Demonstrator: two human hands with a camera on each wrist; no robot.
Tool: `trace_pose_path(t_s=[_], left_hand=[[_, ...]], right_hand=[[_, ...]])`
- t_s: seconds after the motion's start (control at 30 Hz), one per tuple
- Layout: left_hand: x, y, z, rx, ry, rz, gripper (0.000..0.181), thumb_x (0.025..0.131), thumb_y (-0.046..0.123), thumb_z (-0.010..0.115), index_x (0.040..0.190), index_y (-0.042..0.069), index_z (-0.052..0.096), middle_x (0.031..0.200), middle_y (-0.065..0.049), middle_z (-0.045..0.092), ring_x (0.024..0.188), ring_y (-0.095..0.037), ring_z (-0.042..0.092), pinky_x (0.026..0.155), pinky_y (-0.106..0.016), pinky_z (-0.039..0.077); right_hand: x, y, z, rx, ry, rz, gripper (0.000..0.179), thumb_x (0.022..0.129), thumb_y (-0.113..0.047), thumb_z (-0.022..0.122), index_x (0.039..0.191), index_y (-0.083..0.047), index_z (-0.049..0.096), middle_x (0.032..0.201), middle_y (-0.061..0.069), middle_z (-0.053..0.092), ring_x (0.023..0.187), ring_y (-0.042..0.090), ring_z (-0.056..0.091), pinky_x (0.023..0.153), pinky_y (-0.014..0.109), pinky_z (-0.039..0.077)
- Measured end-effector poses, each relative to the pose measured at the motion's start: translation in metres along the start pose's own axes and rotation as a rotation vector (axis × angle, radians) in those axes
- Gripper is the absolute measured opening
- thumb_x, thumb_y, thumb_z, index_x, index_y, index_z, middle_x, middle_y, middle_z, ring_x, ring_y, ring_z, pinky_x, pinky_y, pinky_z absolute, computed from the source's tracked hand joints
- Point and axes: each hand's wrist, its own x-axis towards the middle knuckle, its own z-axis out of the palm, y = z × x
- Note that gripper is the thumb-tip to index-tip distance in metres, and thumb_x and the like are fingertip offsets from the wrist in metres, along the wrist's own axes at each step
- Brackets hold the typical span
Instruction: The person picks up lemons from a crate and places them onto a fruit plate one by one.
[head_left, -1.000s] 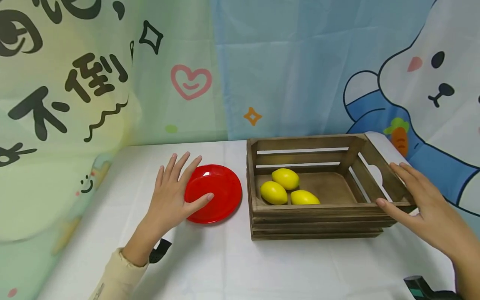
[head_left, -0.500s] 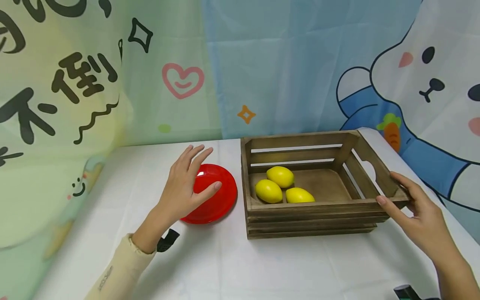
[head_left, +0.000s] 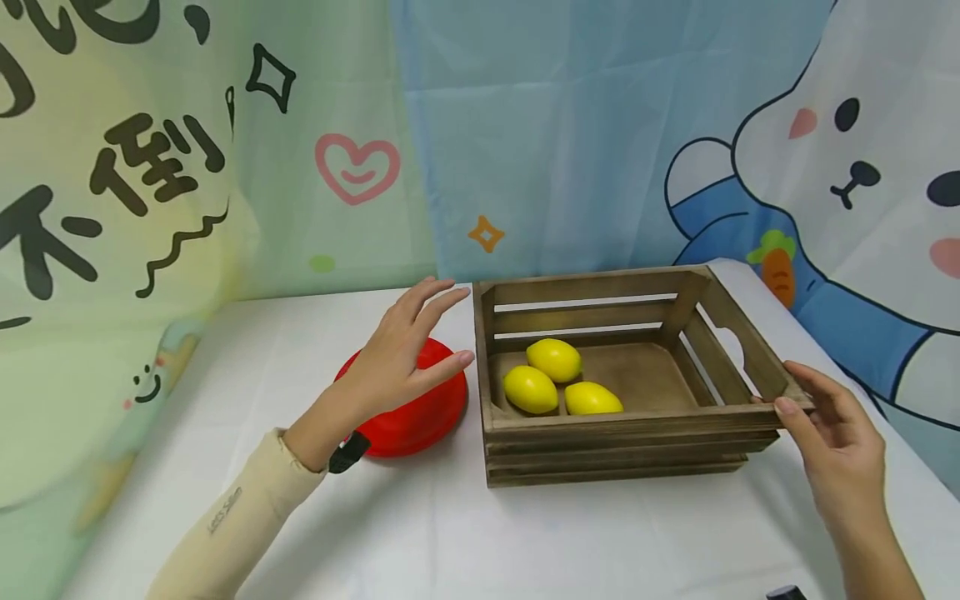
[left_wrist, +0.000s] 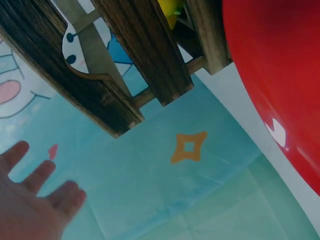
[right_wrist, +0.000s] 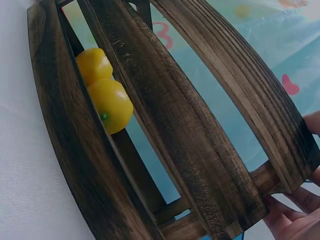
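Three lemons (head_left: 530,390) lie in the wooden crate (head_left: 615,437) on the desk (head_left: 525,542); the right hand (head_left: 838,433) grips its near right corner; the left hand (head_left: 401,354), fingers spread, partly hides the red plate (head_left: 427,408) alongside.

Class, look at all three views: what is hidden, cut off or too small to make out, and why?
- Head: part of the red plate, behind the left hand.
- Head: the underside of the nearest lemon, behind the crate's front boards.
- Right wrist: part of the right hand, cut off by the right edge.
- Head: the sleeve lettering, too small to read surely.
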Motion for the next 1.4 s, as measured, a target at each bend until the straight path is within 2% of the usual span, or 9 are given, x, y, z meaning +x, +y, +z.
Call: trace_pose_path(t_s=[0.07,0.13,0.3,0.5,0.7,0.93,1.03,1.23,1.4], left_hand=[[0.007,0.002,0.0,-0.049,-0.041,0.034,0.07,0.092,0.039,0.064,0.152,0.024,0.031,0.154,-0.003,0.029,0.144,-0.019,0.023,0.114,-0.048,0.028],[0.013,0.003,0.0,-0.105,-0.1,0.072,0.071,0.092,0.038,0.065,0.152,0.023,0.03,0.155,-0.003,0.028,0.143,-0.018,0.024,0.114,-0.047,0.031],[0.029,0.007,0.003,-0.221,-0.259,0.167,0.07,0.093,0.041,0.064,0.151,0.022,0.03,0.155,-0.001,0.027,0.142,-0.012,0.025,0.114,-0.04,0.032],[0.047,0.01,0.01,-0.31,-0.375,0.234,0.07,0.092,0.039,0.066,0.15,0.02,0.032,0.153,0.006,0.029,0.14,-0.008,0.026,0.114,-0.034,0.031],[0.064,0.009,0.02,-0.394,-0.483,0.284,0.059,0.089,0.028,0.072,0.14,0.013,0.046,0.141,0.002,0.045,0.129,-0.008,0.042,0.108,-0.029,0.038],[0.083,0.01,0.032,-0.389,-0.593,0.385,0.042,0.087,0.02,0.075,0.124,0.006,0.06,0.126,-0.003,0.058,0.121,-0.012,0.05,0.103,-0.026,0.043],[0.09,0.013,0.035,-0.419,-0.665,0.368,0.039,0.086,0.016,0.075,0.121,0.004,0.062,0.124,-0.007,0.06,0.116,-0.013,0.054,0.097,-0.028,0.048],[0.103,0.021,0.039,-0.45,-0.831,0.237,0.04,0.086,0.011,0.075,0.123,0.005,0.061,0.126,-0.005,0.058,0.117,-0.026,0.058,0.09,-0.037,0.054],[0.113,0.025,0.045,-0.445,-0.947,0.161,0.044,0.086,0.008,0.073,0.128,0.005,0.059,0.13,-0.005,0.056,0.121,-0.026,0.057,0.09,-0.03,0.053]], right_hand=[[-0.002,0.0,0.002,0.092,0.035,0.016,0.044,0.09,0.017,0.052,0.133,0.008,0.052,0.126,0.007,0.059,0.096,0.009,0.064,0.082,0.01,0.05],[-0.003,0.0,0.003,0.108,0.055,0.008,0.043,0.09,0.018,0.052,0.132,0.009,0.053,0.125,0.008,0.06,0.095,0.009,0.063,0.08,0.01,0.05],[-0.005,0.004,0.004,0.184,0.037,-0.061,0.043,0.089,0.019,0.05,0.132,0.012,0.051,0.125,0.01,0.059,0.098,0.011,0.062,0.081,0.011,0.05],[-0.004,0.008,0.002,0.223,0.042,-0.096,0.043,0.089,0.02,0.05,0.131,0.013,0.052,0.125,0.01,0.059,0.101,0.013,0.058,0.081,0.011,0.05],[-0.006,0.009,0.002,0.225,0.076,-0.061,0.041,0.09,0.019,0.051,0.13,0.011,0.053,0.127,0.01,0.058,0.096,0.012,0.064,0.081,0.012,0.051],[-0.008,0.011,0.001,0.281,0.014,-0.117,0.042,0.091,0.02,0.047,0.132,0.015,0.047,0.125,0.013,0.056,0.094,0.015,0.065,0.084,0.017,0.053],[-0.009,0.01,0.001,0.248,0.036,-0.101,0.041,0.091,0.018,0.048,0.132,0.014,0.049,0.123,0.011,0.057,0.092,0.012,0.065,0.083,0.015,0.052],[-0.009,0.008,0.001,0.258,0.01,-0.126,0.04,0.092,0.018,0.048,0.132,0.016,0.047,0.122,0.012,0.057,0.092,0.014,0.068,0.084,0.017,0.052],[-0.01,0.006,0.001,0.201,0.022,-0.103,0.041,0.093,0.016,0.049,0.133,0.013,0.048,0.126,0.011,0.056,0.093,0.013,0.069,0.085,0.016,0.051]])
